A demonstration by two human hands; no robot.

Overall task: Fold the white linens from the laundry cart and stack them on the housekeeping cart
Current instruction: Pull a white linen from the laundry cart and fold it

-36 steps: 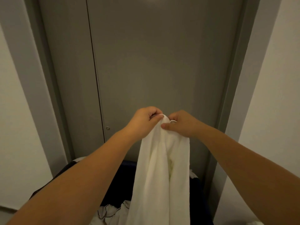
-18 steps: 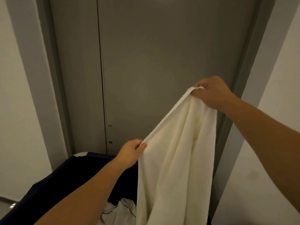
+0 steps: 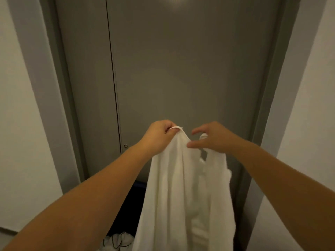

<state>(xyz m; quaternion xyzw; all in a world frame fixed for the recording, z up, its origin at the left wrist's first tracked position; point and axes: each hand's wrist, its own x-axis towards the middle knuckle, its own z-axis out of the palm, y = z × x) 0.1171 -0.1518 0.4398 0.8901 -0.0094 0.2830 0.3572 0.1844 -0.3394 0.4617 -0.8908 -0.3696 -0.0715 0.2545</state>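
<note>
We hold the white linen (image 3: 181, 196) up before the grey door (image 3: 181, 69), above the dark laundry cart (image 3: 130, 205), where more crumpled cloth (image 3: 117, 241) lies. Our left hand (image 3: 159, 137) pinches one top corner between thumb and curled fingers. Our right hand (image 3: 215, 142), close beside it but apart, seems to have a tuft of the top edge caught among its back fingers, while thumb and forefinger stretch open toward the left corner. The cloth looks like terry: soft, limp, light enough for a pinch, hardly slippery, and it sags in deep folds with no stiffness of its own. We judge the hem corners the best hold, since a grip at mid-edge lets the rest bunch and droop. The housekeeping cart is out of view
</note>
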